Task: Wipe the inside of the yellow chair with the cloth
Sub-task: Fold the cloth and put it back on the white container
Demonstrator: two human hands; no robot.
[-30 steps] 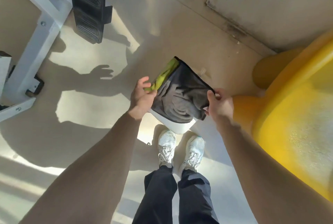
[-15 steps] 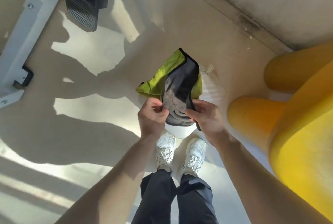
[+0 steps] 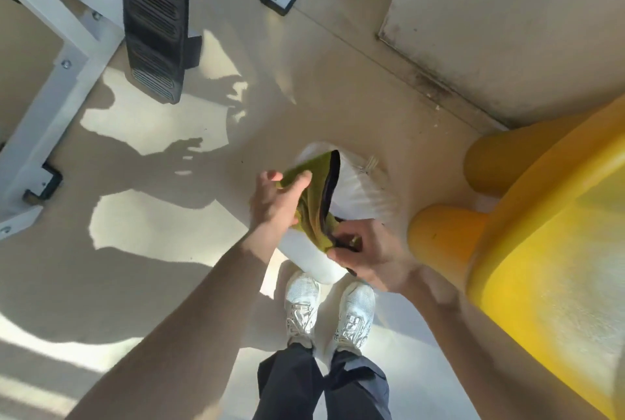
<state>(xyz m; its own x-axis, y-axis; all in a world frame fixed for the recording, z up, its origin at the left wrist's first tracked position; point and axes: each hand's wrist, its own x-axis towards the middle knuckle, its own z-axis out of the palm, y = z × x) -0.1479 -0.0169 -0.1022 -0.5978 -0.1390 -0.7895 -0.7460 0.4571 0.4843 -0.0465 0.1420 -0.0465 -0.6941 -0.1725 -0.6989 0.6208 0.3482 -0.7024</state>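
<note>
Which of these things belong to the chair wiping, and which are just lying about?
For the job: cloth, held by left hand and right hand; yellow chair.
Lying about: black pedal, white metal frame, white bag on the floor.

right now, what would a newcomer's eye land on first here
The big yellow chair fills the right side, bright in the sunlight. In the middle, the left hand and right hand hold a green cloth with a dark edge stretched between them, just above the white sneakers. At the upper left, a black ribbed footplate on a white metal frame stands out against the beige floor.
</note>
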